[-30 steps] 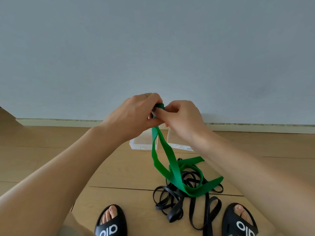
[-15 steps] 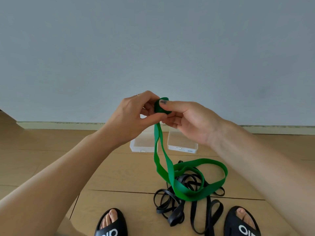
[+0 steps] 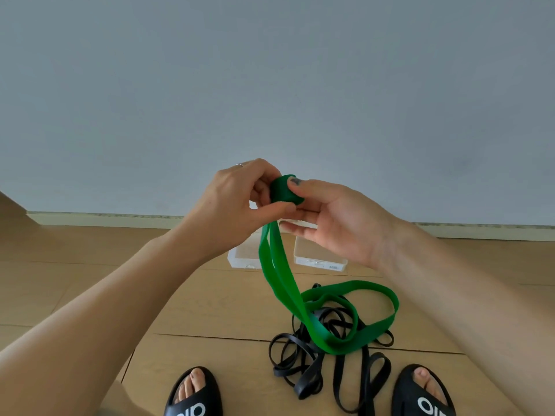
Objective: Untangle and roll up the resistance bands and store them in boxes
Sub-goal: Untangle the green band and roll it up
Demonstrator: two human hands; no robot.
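A green resistance band point(image 3: 277, 274) hangs from my hands, its upper end wound into a small roll point(image 3: 283, 190). My left hand point(image 3: 240, 202) pinches the roll from the left with thumb and fingers. My right hand point(image 3: 327, 217) holds it from the right, thumb on top and fingers under it. The band's loose part loops down onto a tangle of black bands point(image 3: 327, 352) on the floor. Two clear plastic boxes point(image 3: 319, 256) stand on the floor behind the hanging band, partly hidden by my hands.
The wooden floor point(image 3: 90, 280) meets a grey wall at a pale baseboard point(image 3: 105, 219). My feet in black slides point(image 3: 195, 397) stand at the bottom edge, either side of the black tangle.
The green roll has grown a little as both hands turned it. My right hand has opened out, palm up, and the loose loop on the floor has been drawn up and shifted right.
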